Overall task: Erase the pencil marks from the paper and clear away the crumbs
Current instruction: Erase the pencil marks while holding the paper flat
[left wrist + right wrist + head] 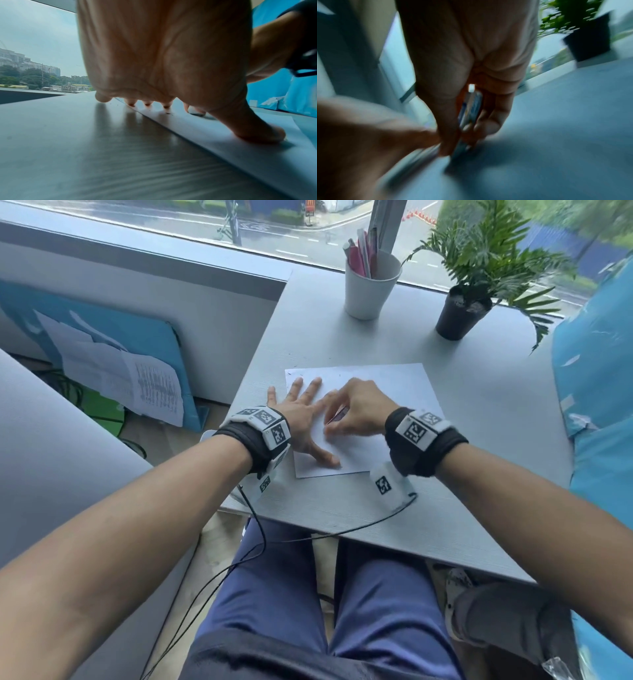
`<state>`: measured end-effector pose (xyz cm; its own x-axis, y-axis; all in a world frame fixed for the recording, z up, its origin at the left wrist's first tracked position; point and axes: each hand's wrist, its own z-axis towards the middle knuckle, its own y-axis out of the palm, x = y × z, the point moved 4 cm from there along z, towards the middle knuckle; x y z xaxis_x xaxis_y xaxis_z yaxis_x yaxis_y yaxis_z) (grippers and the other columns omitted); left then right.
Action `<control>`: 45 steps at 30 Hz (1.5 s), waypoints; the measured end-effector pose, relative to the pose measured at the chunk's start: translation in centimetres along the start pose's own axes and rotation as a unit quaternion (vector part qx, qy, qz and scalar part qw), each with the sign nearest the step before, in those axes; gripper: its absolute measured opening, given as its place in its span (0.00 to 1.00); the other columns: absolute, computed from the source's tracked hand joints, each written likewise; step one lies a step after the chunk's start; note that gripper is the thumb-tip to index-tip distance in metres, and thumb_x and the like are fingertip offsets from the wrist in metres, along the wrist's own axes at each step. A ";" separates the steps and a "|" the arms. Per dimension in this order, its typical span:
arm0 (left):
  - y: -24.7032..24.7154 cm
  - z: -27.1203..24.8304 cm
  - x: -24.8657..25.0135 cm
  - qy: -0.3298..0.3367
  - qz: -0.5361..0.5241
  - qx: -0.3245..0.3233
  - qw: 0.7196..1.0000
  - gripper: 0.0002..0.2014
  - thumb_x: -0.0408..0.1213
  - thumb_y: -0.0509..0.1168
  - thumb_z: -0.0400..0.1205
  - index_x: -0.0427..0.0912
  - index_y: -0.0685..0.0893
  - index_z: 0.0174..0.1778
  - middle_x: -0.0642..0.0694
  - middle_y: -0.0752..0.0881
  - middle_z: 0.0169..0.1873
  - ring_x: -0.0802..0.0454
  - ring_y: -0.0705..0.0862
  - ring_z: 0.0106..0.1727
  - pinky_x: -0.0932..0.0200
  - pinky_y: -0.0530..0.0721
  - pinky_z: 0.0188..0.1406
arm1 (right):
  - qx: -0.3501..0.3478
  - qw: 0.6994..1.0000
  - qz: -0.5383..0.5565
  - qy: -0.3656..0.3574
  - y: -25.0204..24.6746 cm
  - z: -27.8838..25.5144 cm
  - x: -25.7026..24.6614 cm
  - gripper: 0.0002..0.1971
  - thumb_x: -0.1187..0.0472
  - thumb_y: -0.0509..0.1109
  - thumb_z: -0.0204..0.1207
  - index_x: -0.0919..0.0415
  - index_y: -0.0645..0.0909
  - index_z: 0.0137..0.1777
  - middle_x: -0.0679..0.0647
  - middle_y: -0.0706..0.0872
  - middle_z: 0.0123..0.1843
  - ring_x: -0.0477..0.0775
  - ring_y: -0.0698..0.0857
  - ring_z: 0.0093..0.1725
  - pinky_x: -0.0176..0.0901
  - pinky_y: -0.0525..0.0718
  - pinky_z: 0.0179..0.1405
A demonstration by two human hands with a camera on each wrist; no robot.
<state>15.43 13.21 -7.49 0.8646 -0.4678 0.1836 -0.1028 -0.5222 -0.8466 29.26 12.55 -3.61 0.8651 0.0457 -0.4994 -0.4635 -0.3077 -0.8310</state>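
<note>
A white sheet of paper lies on the grey table. My left hand lies flat on the sheet's left part with its fingers spread, pressing it down; the thumb rests on the paper. My right hand pinches an eraser in a blue and white sleeve, its end down on the paper just right of the left hand. The right wrist view is smeared by motion. Small dark crumbs lie near my left fingertips and at the sheet's far left corner.
A white cup of pens and a potted plant in a black pot stand at the table's far edge by the window. Blue plastic bounds the right side. Cables hang over the near table edge onto my lap.
</note>
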 end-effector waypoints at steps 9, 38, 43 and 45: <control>0.1 0.0 0.3 -0.007 0.009 -0.009 1.000 0.72 0.84 0.66 0.53 0.62 0.29 0.84 0.52 0.25 0.83 0.41 0.26 0.84 0.21 0.32 0.76 | 0.027 0.999 0.013 0.022 -1.1 0.0 0.9 0.09 0.54 0.84 0.63 0.54 0.93 0.42 0.47 0.90 0.36 0.39 0.85 0.35 0.28 0.82 0.37; -0.4 -0.1 0.9 -0.023 0.001 -0.019 1.000 0.72 0.82 0.70 0.52 0.68 0.30 0.82 0.49 0.25 0.83 0.37 0.27 0.84 0.15 0.38 0.73 | 0.003 1.000 -0.022 0.001 -0.1 -1.3 -0.2 0.06 0.57 0.83 0.61 0.54 0.92 0.38 0.47 0.89 0.33 0.40 0.85 0.33 0.28 0.78 0.32; -1.1 -0.7 1.8 -0.037 0.011 -0.038 0.999 0.67 0.79 0.72 0.56 0.71 0.34 0.82 0.46 0.25 0.83 0.35 0.28 0.84 0.12 0.42 0.72 | 0.050 0.998 0.004 0.043 -1.3 -0.7 1.2 0.08 0.57 0.83 0.61 0.55 0.92 0.40 0.49 0.91 0.36 0.43 0.87 0.37 0.27 0.79 0.33; -1.1 -0.6 1.7 -0.036 0.010 -0.042 0.998 0.67 0.78 0.73 0.56 0.73 0.34 0.82 0.46 0.24 0.83 0.36 0.27 0.84 0.12 0.42 0.72 | -0.005 1.000 -0.018 0.004 -0.1 -1.4 0.2 0.07 0.57 0.84 0.60 0.54 0.92 0.39 0.47 0.90 0.35 0.39 0.86 0.34 0.24 0.78 0.30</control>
<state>16.73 12.51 -5.93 0.8945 -0.4280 0.1291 -0.1577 -0.5723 -0.8047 29.75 11.25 -3.24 0.8829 0.0485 -0.4670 -0.4301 -0.3154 -0.8459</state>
